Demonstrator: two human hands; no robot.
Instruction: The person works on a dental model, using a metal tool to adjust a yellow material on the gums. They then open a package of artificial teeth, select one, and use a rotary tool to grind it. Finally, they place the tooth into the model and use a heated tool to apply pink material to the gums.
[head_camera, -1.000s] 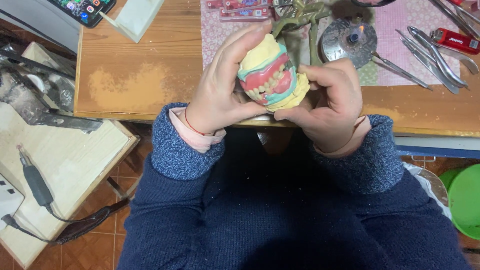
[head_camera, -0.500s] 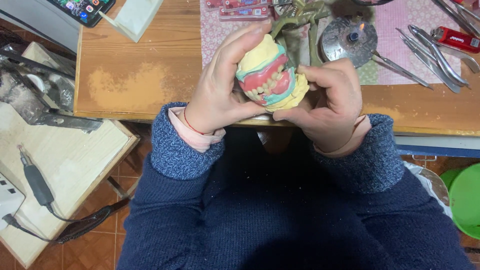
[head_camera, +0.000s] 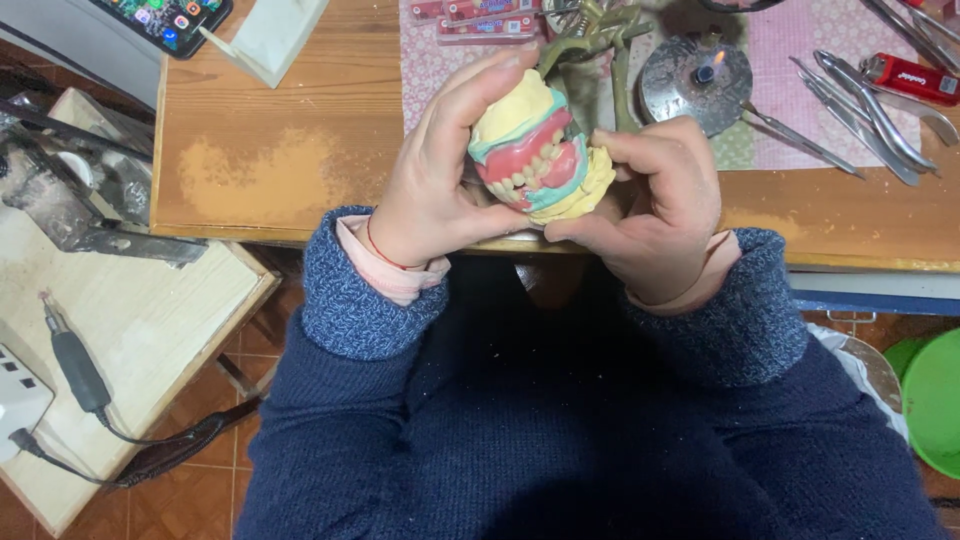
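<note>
A dental model in pale yellow, banded with teal and pink-red around rows of off-white teeth, is being gripped between the left hand and the right hand. Just below the grip, dark blue flecked knit sleeves over pink cuffs are being shown, with a thin red band at the left wrist. Beyond the grip, a pink patterned cloth is being displayed on the brown wooden bench, with a red lighter on it, well to the right. A green bowl is being seen low on the right.

One dental model, one lighter, one phone.
</note>
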